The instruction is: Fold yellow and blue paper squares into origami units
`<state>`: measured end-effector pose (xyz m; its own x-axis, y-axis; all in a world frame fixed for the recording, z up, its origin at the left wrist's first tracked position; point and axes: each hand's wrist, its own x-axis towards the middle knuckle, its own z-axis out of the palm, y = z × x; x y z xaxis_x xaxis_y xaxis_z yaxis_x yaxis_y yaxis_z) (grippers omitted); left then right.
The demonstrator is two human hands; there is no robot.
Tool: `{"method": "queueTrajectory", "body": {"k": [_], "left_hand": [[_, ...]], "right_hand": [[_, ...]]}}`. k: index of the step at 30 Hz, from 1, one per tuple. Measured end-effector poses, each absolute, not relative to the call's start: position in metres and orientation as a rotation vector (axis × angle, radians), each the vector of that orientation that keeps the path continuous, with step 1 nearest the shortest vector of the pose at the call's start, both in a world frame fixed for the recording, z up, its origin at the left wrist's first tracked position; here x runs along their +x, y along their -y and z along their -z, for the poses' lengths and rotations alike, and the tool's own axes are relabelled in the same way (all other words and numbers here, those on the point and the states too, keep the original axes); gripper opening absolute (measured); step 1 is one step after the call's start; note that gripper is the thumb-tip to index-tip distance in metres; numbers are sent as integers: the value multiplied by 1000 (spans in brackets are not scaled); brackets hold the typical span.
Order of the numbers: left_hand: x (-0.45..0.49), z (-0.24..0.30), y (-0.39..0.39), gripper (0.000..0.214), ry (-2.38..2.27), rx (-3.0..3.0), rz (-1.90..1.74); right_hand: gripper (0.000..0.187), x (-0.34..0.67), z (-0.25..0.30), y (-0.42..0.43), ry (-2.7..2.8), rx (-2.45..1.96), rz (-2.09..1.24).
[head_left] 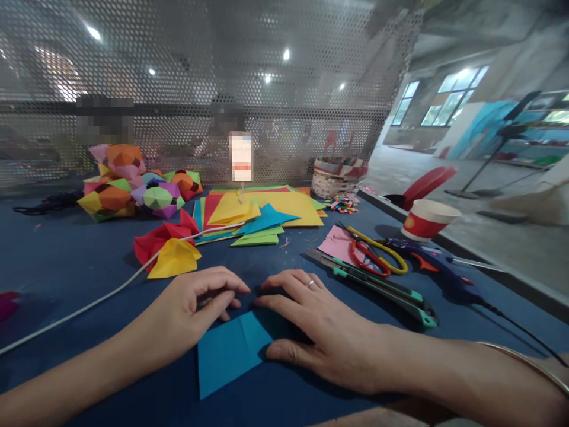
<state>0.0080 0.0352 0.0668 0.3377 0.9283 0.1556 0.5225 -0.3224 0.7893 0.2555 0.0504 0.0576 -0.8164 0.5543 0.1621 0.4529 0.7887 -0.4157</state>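
Observation:
A blue sheet of origami paper [235,350] lies on the dark blue table in front of me, with a crease across it. My left hand [211,296] is at its upper left edge, the fingers loosely bent and the thumb apart from them; nothing shows between them. Over the paper's right part rests my right hand [311,326], fingers spread, thumb on the lower right edge. It hides that side of the sheet. Beyond my left hand sit a yellow folded paper piece [175,259] and a red folded piece [153,244].
Coloured paper sheets [288,207] are stacked ahead. Paper balls [109,198] stand at the back left. To the right lie a box cutter [373,287], scissors [377,255], a glue gun [440,276] and a paper cup [429,219]. A white cable [106,298] crosses the left side.

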Motion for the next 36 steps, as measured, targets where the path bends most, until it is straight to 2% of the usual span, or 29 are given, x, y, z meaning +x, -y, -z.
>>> {"method": "queueTrajectory", "body": {"k": [4, 10, 17, 22, 32, 36], "left_hand": [[7, -71, -29, 23, -1294, 1885, -824], [4, -74, -24, 24, -1301, 1743, -765], [3, -72, -24, 34, -1216, 1546, -736], [7, -75, -22, 42, -1208, 1428, -668], [9, -71, -19, 71, -1113, 1295, -628], [9, -71, -14, 73, -1048, 1245, -580]], "right_hand": [[39, 255, -54, -50, 2622, -753, -546], [50, 254, -58, -48, 2677, -736, -539], [29, 251, -51, -52, 2466, -657, -596], [12, 250, -46, -57, 2302, -509, -487], [24, 250, -50, -57, 2260, -427, -244], [26, 250, -52, -55, 2284, -434, -189]]}}
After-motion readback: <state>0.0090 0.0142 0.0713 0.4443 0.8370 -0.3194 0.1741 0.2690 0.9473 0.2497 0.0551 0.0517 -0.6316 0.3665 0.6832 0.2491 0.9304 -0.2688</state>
